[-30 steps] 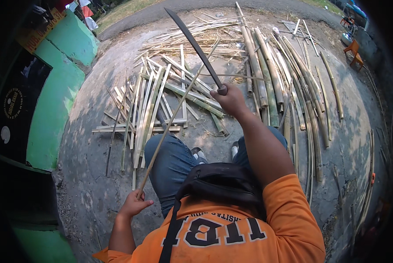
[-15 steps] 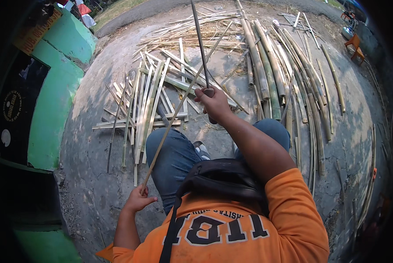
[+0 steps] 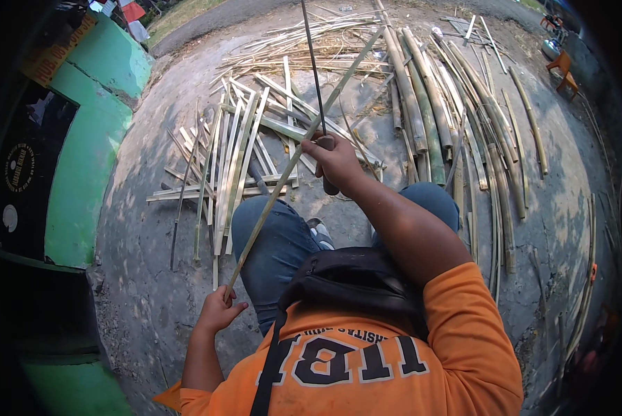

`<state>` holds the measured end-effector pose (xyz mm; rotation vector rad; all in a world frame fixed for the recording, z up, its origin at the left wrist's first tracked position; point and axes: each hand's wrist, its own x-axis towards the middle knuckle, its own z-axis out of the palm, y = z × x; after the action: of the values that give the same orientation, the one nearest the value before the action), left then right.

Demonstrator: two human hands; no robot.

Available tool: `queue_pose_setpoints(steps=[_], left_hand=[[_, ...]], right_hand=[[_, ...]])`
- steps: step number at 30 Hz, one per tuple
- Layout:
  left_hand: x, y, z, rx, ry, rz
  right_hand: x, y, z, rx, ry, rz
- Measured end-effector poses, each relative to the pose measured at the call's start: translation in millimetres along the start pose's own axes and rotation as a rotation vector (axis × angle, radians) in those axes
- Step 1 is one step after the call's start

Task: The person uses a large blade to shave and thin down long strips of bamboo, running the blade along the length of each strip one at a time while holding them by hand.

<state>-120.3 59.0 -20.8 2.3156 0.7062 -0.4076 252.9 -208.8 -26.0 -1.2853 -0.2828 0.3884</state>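
Note:
My left hand (image 3: pixel 218 310) grips the lower end of a long bamboo strip (image 3: pixel 266 208) beside my left knee. From there the strip slants up and away to the right, past my right hand. My right hand (image 3: pixel 337 165) is closed around the dark handle of a long, thin-bladed machete (image 3: pixel 313 69), whose blade points away from me, nearly upright in the picture. The thumb and forefinger of that hand lie against the strip, where strip and machete cross. Whether the blade touches the strip I cannot tell.
Split bamboo strips (image 3: pixel 238 163) lie crisscrossed ahead on the left. Thicker bamboo poles (image 3: pixel 432 132) lie lengthwise on the right, with thin slats (image 3: pixel 304 52) heaped farther off. A green wall (image 3: pixel 82 187) stands at the left and an orange chair (image 3: pixel 564 73) at the far right.
The bamboo strip has turned, showing a broader greenish face, and its far end has swung right. My right hand has shifted slightly left and now meets the strip. My left hand keeps its hold.

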Motion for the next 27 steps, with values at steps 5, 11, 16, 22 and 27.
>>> queue_pose_setpoints(steps=[5, 11, 16, 22, 27], left_hand=[[-4.4, 7.4, 4.5, -0.007, 0.058, -0.013], [-4.8, 43.3, 5.1, 0.076, 0.211, 0.26], [25.8, 109.2, 15.0, 0.208, 0.561, 0.646], [51.6, 171.2, 37.1, 0.2, 0.494, 0.587], [68.1, 170.2, 45.9, 0.157, 0.519, 0.58]], right_hand=[[-7.1, -6.9, 4.1, 0.183, -0.004, 0.024], [-2.0, -17.4, -5.5, 0.31, -0.012, 0.028], [-4.7, -30.8, 2.3, 0.284, -0.039, 0.022], [-16.4, -24.1, -6.3, 0.167, -0.082, 0.093], [-16.7, -30.0, -9.3, 0.102, -0.152, 0.086]])
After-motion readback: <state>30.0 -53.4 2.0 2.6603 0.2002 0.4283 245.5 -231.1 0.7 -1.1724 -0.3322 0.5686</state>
